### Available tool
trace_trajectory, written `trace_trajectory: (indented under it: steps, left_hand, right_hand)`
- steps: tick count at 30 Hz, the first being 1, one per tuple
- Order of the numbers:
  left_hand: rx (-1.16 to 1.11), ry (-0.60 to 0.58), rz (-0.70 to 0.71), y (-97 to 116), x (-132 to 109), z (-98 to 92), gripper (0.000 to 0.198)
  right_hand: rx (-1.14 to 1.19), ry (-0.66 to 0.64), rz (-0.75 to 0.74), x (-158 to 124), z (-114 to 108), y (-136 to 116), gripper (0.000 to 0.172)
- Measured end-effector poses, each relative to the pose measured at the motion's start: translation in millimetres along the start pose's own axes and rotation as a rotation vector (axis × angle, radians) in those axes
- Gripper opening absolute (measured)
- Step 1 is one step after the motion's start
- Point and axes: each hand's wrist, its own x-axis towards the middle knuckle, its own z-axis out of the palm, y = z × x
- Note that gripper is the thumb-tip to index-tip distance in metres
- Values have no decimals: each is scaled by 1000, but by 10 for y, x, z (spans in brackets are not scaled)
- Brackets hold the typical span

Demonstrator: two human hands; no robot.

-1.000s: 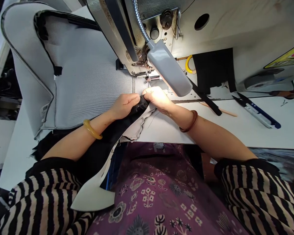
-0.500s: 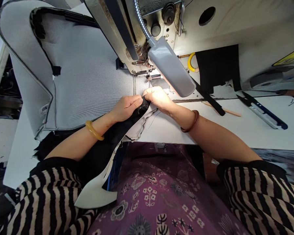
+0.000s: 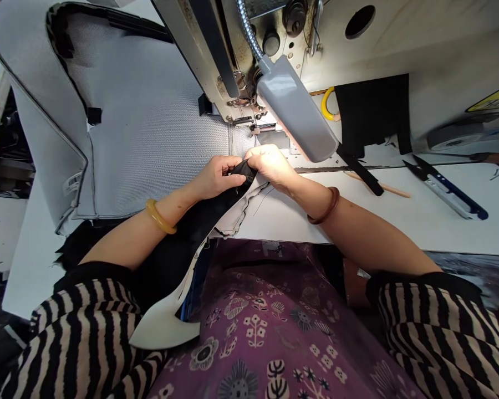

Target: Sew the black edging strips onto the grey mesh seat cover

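My left hand (image 3: 219, 177), below a yellow bangle, pinches the folded edge of a black fabric strip (image 3: 199, 221). Against it, my right hand (image 3: 270, 165) grips the same edge, its fingertips bent and partly hidden. A pale backing runs along the strip and hangs off the table front as a white curved end (image 3: 166, 330). Under and beyond my hands spreads a large grey mesh fabric piece (image 3: 149, 122) with dark-edged side panels. Just past my fingers stands the sewing machine's presser foot (image 3: 244, 121), over a seam in the grey mesh.
A grey lamp (image 3: 297, 105) on a flexible neck hangs over the needle area. To the right lie thread snips (image 3: 449, 188), a black fabric scrap (image 3: 372, 116), a yellow-handled tool (image 3: 327, 104) and a tape roll (image 3: 455, 136). The white table (image 3: 399, 221) ends close to my lap.
My left hand has shifted its fingers on the black strip, the thumb now lying further right across the fold. My right hand stays nearly in place. The view has moved slightly.
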Motion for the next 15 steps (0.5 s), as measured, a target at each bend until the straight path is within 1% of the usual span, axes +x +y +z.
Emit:
trace_trajectory:
  steps: [3, 8, 15]
  left_hand:
    - [-4, 2, -6, 9, -4, 6, 22]
    - [7, 8, -14, 7, -5, 13, 22]
    - [43, 43, -15, 3, 0, 26, 27]
  right_hand:
    - [11, 28, 31, -8, 8, -16, 29]
    - [-6, 10, 17, 4, -2, -5, 32]
    - [-16, 38, 52, -13, 14, -33, 36]
